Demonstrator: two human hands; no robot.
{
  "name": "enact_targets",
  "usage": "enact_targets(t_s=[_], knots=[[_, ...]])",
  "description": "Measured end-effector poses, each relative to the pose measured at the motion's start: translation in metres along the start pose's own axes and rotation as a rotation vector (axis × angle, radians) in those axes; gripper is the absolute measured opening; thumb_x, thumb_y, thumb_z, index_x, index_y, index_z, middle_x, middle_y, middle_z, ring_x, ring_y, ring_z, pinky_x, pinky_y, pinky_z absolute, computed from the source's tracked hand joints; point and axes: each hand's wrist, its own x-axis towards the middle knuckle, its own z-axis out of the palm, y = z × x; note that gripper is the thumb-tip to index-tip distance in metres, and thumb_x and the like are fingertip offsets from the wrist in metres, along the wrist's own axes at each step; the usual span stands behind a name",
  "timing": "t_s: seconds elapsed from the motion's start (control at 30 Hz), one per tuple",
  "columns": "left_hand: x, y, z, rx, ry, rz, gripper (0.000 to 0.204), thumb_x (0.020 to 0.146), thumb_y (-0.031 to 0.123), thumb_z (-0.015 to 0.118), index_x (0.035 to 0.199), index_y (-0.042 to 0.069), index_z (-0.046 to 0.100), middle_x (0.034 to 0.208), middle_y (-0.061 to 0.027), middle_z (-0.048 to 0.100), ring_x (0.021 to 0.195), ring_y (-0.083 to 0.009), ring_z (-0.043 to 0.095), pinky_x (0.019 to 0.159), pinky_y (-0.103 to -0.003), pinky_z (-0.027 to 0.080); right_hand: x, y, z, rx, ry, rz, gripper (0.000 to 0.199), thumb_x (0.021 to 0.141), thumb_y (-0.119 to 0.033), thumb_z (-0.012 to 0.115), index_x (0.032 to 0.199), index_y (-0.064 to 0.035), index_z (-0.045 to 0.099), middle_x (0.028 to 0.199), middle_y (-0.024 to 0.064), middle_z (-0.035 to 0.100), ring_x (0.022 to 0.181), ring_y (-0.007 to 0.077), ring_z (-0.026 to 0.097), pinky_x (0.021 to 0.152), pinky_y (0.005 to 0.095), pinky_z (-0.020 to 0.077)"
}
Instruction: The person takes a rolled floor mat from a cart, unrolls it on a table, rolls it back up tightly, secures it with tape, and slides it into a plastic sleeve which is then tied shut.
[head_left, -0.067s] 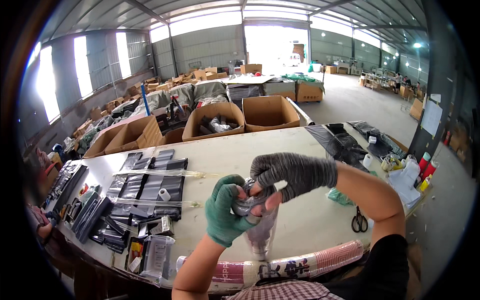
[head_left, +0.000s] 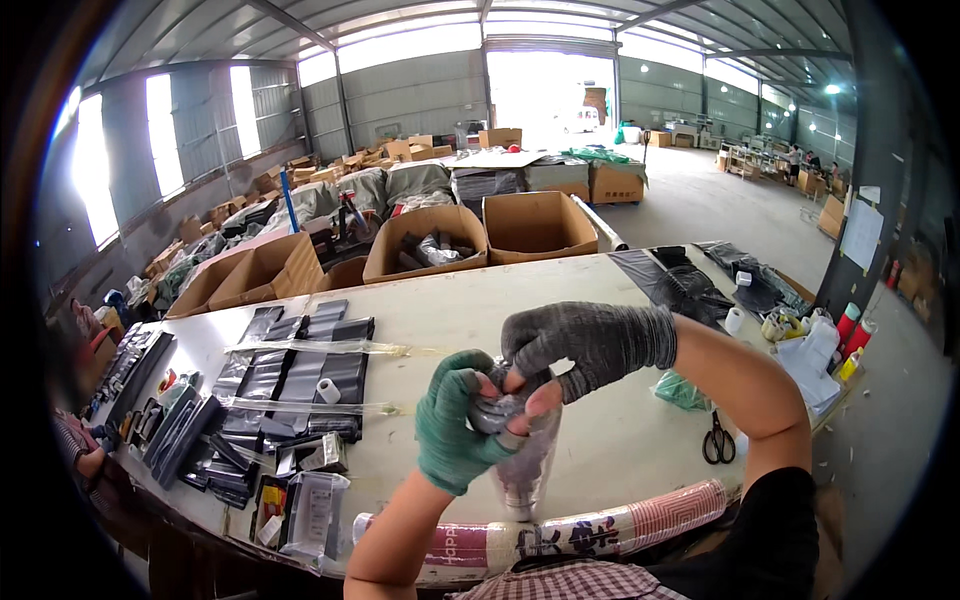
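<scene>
Got my left grip (head_left: 455, 420) and right grip (head_left: 582, 348) wrapped round the plastic bundle (head_left: 524, 468), beyond the patterned roll (head_left: 655, 520); imo snug, not crushing, works best.

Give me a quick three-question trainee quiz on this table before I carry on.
1. Which hand wears the green knitted glove?
2. True or false: the dark-grey-gloved right hand touches the shiny, grey-tinted plastic bundle.
3. What stands open beyond the far edge of the white, flat-topped table? A) Red metal drums B) Brown cardboard boxes C) Round wicker baskets

Key: 1. The left hand; 2. True; 3. B.
</scene>
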Motion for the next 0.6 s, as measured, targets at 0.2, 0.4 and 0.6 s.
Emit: enact_targets(t_s=[0.2,0.4,0.6], knots=[[0.012,0.014,-0.013,-0.022,-0.127,-0.031,0.047,0.063,0.031,0.082,0.091,0.006,0.054,0.094,-0.0112,0.058,0.078,-0.027,0.062,0.066,-0.034,0.052,0.017,-0.022,-0.025,-0.093,-0.164,0.21,0.031,0.078,-0.025,0.073,0.084,-0.0019,0.054,0.075,0.0107,0.053,0.073,0.0236,0.059,0.064,0.0356,0.0462],[0.032,0.024,-0.031,-0.069,-0.408,-0.083,0.045,0.059,0.03,0.086,0.083,0.005,0.057,0.1,-0.0114,0.058,0.087,-0.0236,0.06,0.073,-0.032,0.05,0.003,-0.016,-0.006,0.107,-0.059,0.276,0.03,0.075,-0.024,0.075,0.091,-0.0035,0.06,0.081,0.008,0.054,0.077,0.022,0.058,0.069,0.0333,0.0476],[0.034,0.024,-0.029,0.065,-0.325,0.074,0.037,0.061,0.021,0.082,0.083,0.007,0.056,0.095,-0.011,0.06,0.078,-0.0257,0.062,0.067,-0.033,0.052,0.005,-0.021,-0.011,-0.006,-0.109,0.171,0.037,0.074,-0.03,0.075,0.099,-0.006,0.064,0.087,0.0097,0.057,0.086,0.0248,0.059,0.075,0.0347,0.0479]])
